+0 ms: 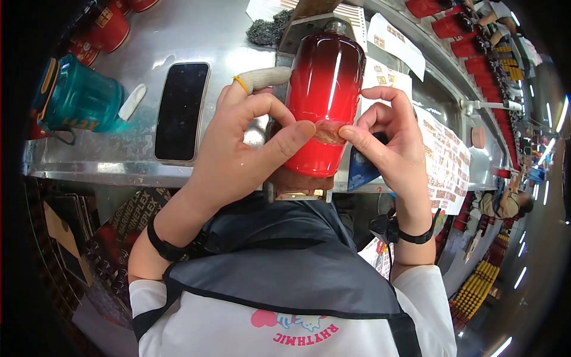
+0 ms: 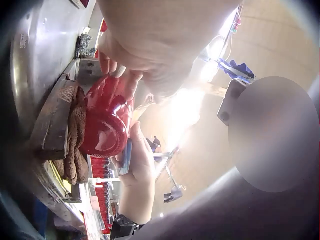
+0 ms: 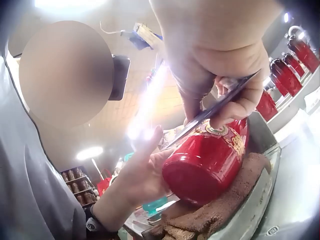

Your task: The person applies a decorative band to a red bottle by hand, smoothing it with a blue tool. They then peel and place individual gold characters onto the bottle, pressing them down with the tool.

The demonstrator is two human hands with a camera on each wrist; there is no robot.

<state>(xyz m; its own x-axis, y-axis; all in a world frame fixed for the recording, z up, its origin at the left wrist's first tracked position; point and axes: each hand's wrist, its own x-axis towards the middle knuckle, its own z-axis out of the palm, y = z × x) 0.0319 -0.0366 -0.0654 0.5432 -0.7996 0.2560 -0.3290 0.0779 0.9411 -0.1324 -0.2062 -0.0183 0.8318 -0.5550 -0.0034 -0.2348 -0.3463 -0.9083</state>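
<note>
A glossy red bottle (image 1: pixel 327 77), dark toward its neck, lies on a brown cloth (image 3: pixel 215 215) in a metal holder. Across its lower part is a thin see-through label (image 1: pixel 329 132). My left hand (image 1: pixel 241 131) pinches the label's left edge between thumb and forefinger; a cloth sleeve covers another of its fingers. At the label's right edge, my right hand (image 1: pixel 389 140) pinches with its thumb and a finger. That same hand also holds a flat blue scraper (image 1: pixel 361 169), whose thin dark side shows in the right wrist view. Gold print faces the right wrist view.
Left of the bottle lie a phone (image 1: pixel 181 112), a white piece (image 1: pixel 132 102) and a teal jug (image 1: pixel 83 95). Steel wool (image 1: pixel 267 30) sits behind. Printed label sheets (image 1: pixel 443 154) spread on the right, and red bottles (image 1: pixel 470 47) line a rack beyond.
</note>
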